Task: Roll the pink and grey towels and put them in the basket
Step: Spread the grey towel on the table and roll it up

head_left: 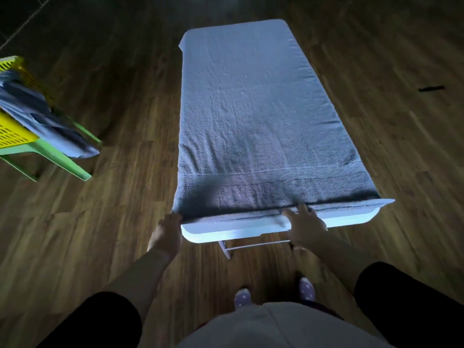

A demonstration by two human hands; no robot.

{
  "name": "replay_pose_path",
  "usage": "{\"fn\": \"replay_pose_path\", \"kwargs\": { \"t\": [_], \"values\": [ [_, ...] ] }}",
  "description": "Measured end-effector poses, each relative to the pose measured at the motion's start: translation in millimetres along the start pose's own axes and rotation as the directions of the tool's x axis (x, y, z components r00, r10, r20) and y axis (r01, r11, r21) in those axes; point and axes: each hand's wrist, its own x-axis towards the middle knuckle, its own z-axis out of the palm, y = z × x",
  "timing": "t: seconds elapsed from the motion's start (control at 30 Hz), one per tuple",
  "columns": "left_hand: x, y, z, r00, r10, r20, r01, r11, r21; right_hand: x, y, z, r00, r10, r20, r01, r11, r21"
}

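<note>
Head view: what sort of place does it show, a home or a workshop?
Probably a dim room in a home: a wood-plank floor, a grey towel spread over a white table, and a yellow basket on a green plastic stool.

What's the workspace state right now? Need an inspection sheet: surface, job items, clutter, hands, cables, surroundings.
Surface: white table, almost fully covered by the towel.
Job's things: grey towel laid flat lengthwise, not yet rolled; yellow basket far left on a green stool; pink towel not seen.
Clutter: blue-grey cloth draped over the basket; small dark object on the floor at right, unidentifiable.
Grippers: left hand grips the towel's near-left corner; right hand rests its fingers on the near edge.
Cables: nothing seen.
Surroundings: wood floor, dim light.
</note>
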Motion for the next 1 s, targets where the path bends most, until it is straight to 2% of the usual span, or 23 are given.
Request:
{"fn": "replay_pose_path", "kwargs": {
  "t": [0.1,0.2,0.33,0.4,0.47,0.5,0.63,0.8,0.93,1.0],
  "values": [
    [5.4,-3.6,-7.7,1.0,0.002,-0.002,-0.002,0.999,-0.043,2.5,0.6,-1.0,1.0,0.01,0.028,-0.01,1.0,0.006],
    [12.9,-11.9,-10.6,0.999,0.04,0.028,-0.042,0.996,0.073,3.6,1.5,-5.2,0.999,-0.004,0.051,0.005,1.0,-0.001],
    [16.1,-9.2,-11.9,0.993,-0.086,0.08,0.066,0.972,0.226,5.8,1.3,-11.4,0.997,-0.017,0.077,0.02,0.999,-0.031],
    [12.2,0.6,-7.8,0.993,-0.114,0.038,0.099,0.954,0.281,5.9,2.3,-12.4,0.997,-0.022,0.076,0.026,0.999,-0.045],
    [7.7,19.1,-3.4,0.998,-0.061,-0.011,0.061,0.973,0.221,5.8,4.6,-12.1,0.997,-0.029,0.076,0.033,0.998,-0.059],
    [5.5,31.1,-0.6,1.0,0.003,-0.01,-0.001,0.981,0.192,6.0,6.4,-11.9,0.996,-0.031,0.085,0.036,0.997,-0.067],
    [-7.3,81.1,19.8,0.966,0.244,0.087,-0.255,0.957,0.139,5.2,13.7,-12.3,0.994,-0.067,0.083,0.079,0.985,-0.15],
    [-6.5,103.8,41.0,0.957,0.254,0.142,-0.282,0.927,0.246,0.1,41.9,-15.3,0.974,-0.223,-0.026,0.215,0.961,-0.173],
    [5.7,93.7,39.3,0.949,0.28,0.147,-0.31,0.917,0.251,5.2,70.4,-16.5,0.965,-0.214,-0.15,0.203,0.976,-0.083],
    [7.1,92.4,36.2,0.95,0.284,0.129,-0.308,0.919,0.245,9.7,80.3,-18.3,0.949,-0.249,-0.195,0.233,0.967,-0.1]
  ]
}}
